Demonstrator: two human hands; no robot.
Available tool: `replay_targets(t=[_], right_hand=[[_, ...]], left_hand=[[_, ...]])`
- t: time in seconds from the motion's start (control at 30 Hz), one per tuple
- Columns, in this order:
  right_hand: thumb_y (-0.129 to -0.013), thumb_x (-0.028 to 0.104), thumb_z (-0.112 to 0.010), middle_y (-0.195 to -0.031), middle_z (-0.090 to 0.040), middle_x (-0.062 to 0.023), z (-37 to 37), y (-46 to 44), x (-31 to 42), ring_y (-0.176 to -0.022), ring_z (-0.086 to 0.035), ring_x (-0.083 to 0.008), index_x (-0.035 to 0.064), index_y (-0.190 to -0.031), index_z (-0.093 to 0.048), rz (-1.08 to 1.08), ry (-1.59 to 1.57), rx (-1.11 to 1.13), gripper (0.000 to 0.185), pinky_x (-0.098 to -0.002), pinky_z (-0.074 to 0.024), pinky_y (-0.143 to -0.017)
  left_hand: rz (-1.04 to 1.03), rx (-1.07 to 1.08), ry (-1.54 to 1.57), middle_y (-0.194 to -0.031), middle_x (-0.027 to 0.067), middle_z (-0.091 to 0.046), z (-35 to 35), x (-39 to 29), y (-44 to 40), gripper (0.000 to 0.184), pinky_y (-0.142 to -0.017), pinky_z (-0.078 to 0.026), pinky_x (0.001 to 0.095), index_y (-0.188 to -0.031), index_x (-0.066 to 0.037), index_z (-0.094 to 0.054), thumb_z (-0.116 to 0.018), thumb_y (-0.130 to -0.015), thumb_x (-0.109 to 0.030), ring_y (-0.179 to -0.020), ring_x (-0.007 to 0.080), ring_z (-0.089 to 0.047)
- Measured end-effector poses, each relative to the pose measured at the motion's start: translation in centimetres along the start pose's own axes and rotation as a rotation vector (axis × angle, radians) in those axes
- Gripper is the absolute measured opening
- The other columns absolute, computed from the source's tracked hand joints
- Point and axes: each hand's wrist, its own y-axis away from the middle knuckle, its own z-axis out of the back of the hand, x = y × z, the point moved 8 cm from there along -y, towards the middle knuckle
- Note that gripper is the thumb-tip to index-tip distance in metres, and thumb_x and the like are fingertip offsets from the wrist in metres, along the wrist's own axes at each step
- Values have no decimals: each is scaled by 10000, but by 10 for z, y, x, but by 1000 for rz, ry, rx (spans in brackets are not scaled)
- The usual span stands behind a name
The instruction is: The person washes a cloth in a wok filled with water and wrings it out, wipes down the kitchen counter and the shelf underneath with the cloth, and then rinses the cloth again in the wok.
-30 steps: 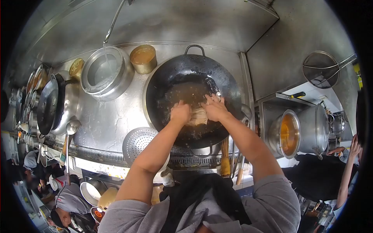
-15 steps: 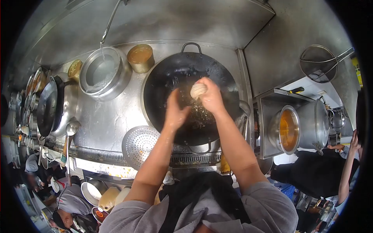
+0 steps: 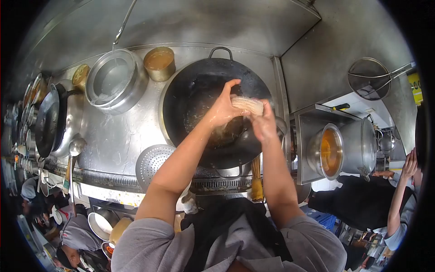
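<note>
One steel table (image 3: 111,140) carries a black wok (image 3: 179,97), with a metal pot (image 3: 140,84) and a perforated strainer (image 3: 151,166) to its left. Left hand (image 3: 221,110) spread above the wok (whether it grips cannot be told); right hand (image 3: 264,124) clamped on a pale ridged bundle (image 3: 248,105), held over the wok, its left end at the left hand
</note>
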Motion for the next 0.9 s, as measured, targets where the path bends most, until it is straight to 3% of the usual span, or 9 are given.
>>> replay_targets(t=[0.1, 0.23, 0.3, 0.37, 0.43, 0.5, 0.63, 0.73, 0.9], right_hand=[[-934, 145, -629, -1310, -552, -76, -21, 24, -35, -1225, -541, -279, 163, -1234, -515, -64, -254, 165, 321, -514, -482, -986], [-992, 446, -495, -1390, -508, -72, -28, 8, -72, -1280, -492, -315, 185, -1359, -480, -331, -604, 188, 451, -559, -439, -1031], [-936, 710, -370, -1482, -438, -114, -37, -17, -94, -1320, -462, -361, 195, -1464, -411, -387, -731, 102, 739, -592, -419, -1046], [-832, 772, -517, -1532, -377, -163, -97, -18, -39, -1370, -412, -384, 180, -1491, -378, -324, -550, 400, 897, -624, -396, -1057], [-805, 620, -703, -1487, -418, -212, -122, -17, -15, -1382, -399, -417, 119, -1485, -378, -281, -864, 650, 904, -648, -330, -1112], [-826, 548, -728, -1435, -486, -213, -115, -26, -14, -1317, -487, -415, 124, -1453, -427, -366, -765, 641, 814, -599, -479, -985], [-896, 207, -686, -1258, -629, -176, -114, -39, -11, -1116, -652, -319, 35, -1329, -534, -593, -179, 535, 490, -316, -575, -641], [-911, 141, -655, -840, -662, -96, -119, -58, -3, -552, -499, -92, 12, -955, -631, -545, 90, 553, 139, -224, -303, -415], [-847, 24, -597, -646, -470, 15, -112, -74, -11, -522, -405, -61, 89, -754, -520, -485, 324, 332, 137, -257, -220, -432]], left_hand=[[-46, -182, 166, -925, 95, -647, 3, 2, -4, 737, -709, -542, 304, -1375, -83, -404, -824, -769, -63, -838, 172, -634], [144, -118, 571, -888, 58, -629, -3, 28, -14, 182, -624, -543, 302, -986, 3, -608, -732, -863, -49, -761, 136, -632], [134, -51, 515, -872, 83, -632, -12, 26, -23, 149, -661, -579, 336, -853, 9, -581, -720, -865, -44, -726, 167, -638], [73, -3, 783, -946, 132, -638, -19, 0, -27, 142, -745, -612, 386, -842, -10, -558, -700, -855, -6, -797, 209, -650], [-68, 25, 545, -1138, 174, -623, 1, -26, -40, 181, -938, -562, 405, -876, -46, -530, -672, -824, 54, -1058, 251, -631], [-72, 262, 388, -1143, 183, -636, -2, -40, -55, 177, -958, -539, 381, -888, -54, -517, -638, -845, 67, -1067, 252, -641], [50, 432, 170, -1122, 180, -651, -2, -65, -64, 172, -881, -550, 346, -924, -52, -513, -587, -859, 89, -988, 221, -650], [62, 309, 14, -969, 138, -665, 12, -74, -80, 262, -736, -518, 288, -1102, -21, -536, -499, -877, 108, -786, 142, -591], [63, 116, -16, -823, 72, -621, 23, -57, -99, 251, -608, -446, 265, -1140, -46, -582, -500, -921, 45, -656, 108, -505]])
